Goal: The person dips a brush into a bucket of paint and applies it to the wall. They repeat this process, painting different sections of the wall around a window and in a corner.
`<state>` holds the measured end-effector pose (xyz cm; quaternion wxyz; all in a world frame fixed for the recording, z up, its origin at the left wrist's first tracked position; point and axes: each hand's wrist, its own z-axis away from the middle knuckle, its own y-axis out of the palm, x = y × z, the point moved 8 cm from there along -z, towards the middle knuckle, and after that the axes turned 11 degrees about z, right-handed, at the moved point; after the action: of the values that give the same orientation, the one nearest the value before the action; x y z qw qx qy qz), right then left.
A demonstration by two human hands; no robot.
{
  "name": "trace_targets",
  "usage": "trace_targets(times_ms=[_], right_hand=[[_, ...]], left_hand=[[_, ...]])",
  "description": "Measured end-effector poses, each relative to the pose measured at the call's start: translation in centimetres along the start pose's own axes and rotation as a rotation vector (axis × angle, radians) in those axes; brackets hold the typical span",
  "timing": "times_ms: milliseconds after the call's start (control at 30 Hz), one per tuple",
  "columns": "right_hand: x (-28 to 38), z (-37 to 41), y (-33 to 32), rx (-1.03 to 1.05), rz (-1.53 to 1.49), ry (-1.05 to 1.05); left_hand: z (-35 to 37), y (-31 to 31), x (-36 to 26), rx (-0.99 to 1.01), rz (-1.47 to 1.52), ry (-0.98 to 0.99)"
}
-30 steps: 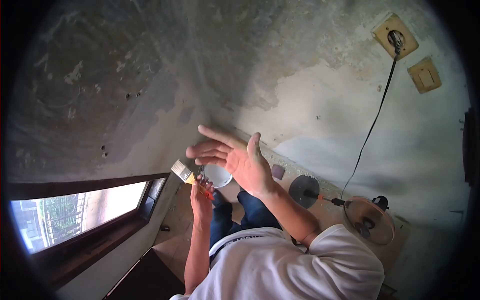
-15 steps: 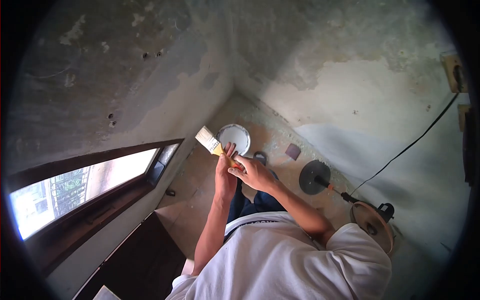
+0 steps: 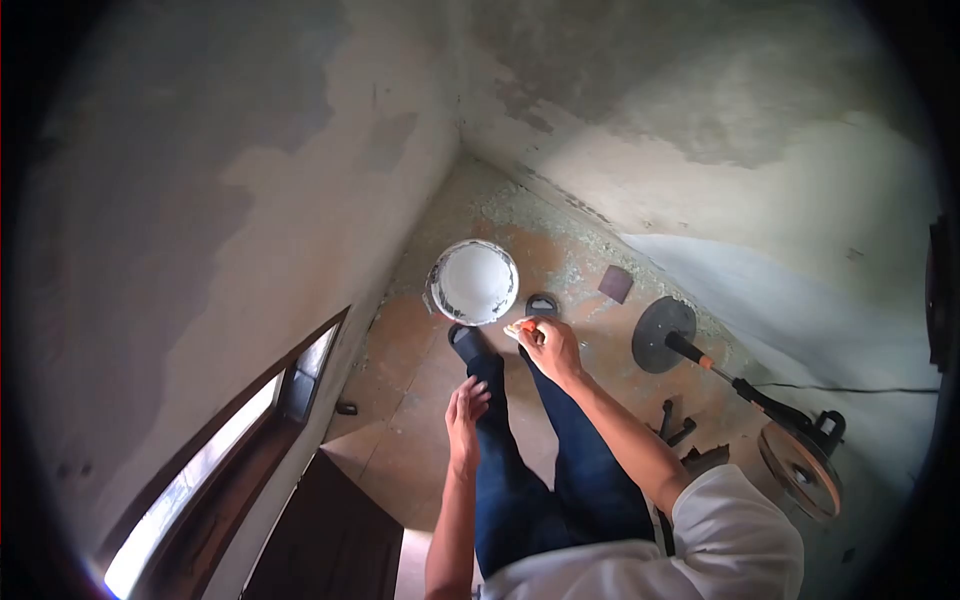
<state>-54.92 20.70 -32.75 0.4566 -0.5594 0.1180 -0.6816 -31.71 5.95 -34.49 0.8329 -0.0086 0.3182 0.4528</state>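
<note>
My right hand (image 3: 555, 352) is closed around a paintbrush (image 3: 527, 325), whose red-orange handle end shows between the fingers. Foreshortening and the hand hide most of the brush; a small whitish part sticks out on its left. Just beyond it on the floor stands a round bucket (image 3: 432, 285) with white paint-like material inside and dark marks around its rim. Lower down, in front of my leg, my left hand (image 3: 465, 420) holds nothing, its fingers loosely bent and apart.
A long-handled sander-like tool with a dark disc (image 3: 663, 334) lies at right, its cable (image 3: 850, 389) running along the wall. A brown sandpaper-like square (image 3: 615, 284) lies on the stained floor. Patchy walls meet ahead; a window frame (image 3: 215, 440) and dark panel (image 3: 325, 530) are at left.
My hands have separated, the left letting go of the paintbrush. The right has carried it toward the bucket, turning the bristles away from view. My view has tilted down.
</note>
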Motion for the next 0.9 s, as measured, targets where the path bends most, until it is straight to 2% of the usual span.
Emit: trace_targets(times_ms=[33,100,167,300,500,600,700,900], right_hand=[[-2.1,-1.6,1.9,-0.066,0.112,0.010],[-6.8,-4.9,7.0,-0.055,0.156,0.038],[-11.4,-7.6,12.3,-0.042,0.233,0.069],[-18.0,-12.4,20.4,0.013,0.244,0.125],[-26.7,-16.8,30.5,-0.009,0.017,0.062],[-26.4,-17.4,32.1,-0.160,0.118,-0.194],[-27.8,-17.9,35.1,-0.128,0.174,-0.246],[-28.0,-18.7,38.2,-0.120,0.185,-0.226]], left_hand=[[-2.3,-0.8,1.8,0.003,-0.001,-0.006],[-5.7,-4.1,5.9,-0.184,0.054,0.039],[-9.1,-5.6,10.2,-0.223,0.070,0.036],[-14.5,-6.2,17.7,-0.223,0.135,0.027],[-19.3,-5.7,26.4,-0.133,-0.009,-0.039],[-21.6,-3.5,25.6,-0.095,-0.069,0.013],[-21.9,-2.1,24.1,-0.131,-0.005,0.099],[-21.9,-3.3,24.9,-0.191,0.039,0.009]])
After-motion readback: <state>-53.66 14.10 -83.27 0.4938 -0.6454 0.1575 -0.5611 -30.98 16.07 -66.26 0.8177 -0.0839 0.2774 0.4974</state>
